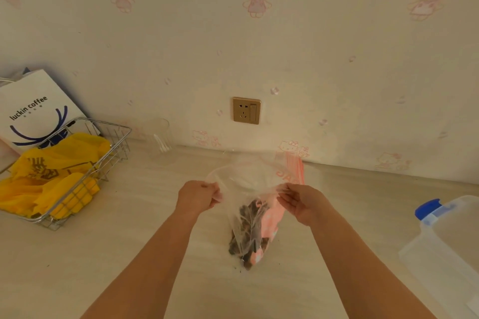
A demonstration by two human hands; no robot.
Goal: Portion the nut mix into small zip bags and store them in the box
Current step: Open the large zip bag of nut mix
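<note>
The left hand (198, 195) and right hand (295, 201) are pinching the floppy zip bag (248, 215) mouth apart; nuts sagging low, film slippery, so the rim looks the safest hold.

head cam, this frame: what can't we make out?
- Storage box: cut off by the right and bottom edges.
- Nut mix in the zip bag: blurred behind crumpled plastic, count unclear.
- Left hand and right hand fingertips: hidden by the plastic they pinch.
- Small zip bags: none visible.

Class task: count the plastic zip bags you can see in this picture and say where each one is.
1. The zip bag of nut mix stands at the table's centre, its mouth pinched by the left hand and right hand. Others may be hidden from view.
</note>
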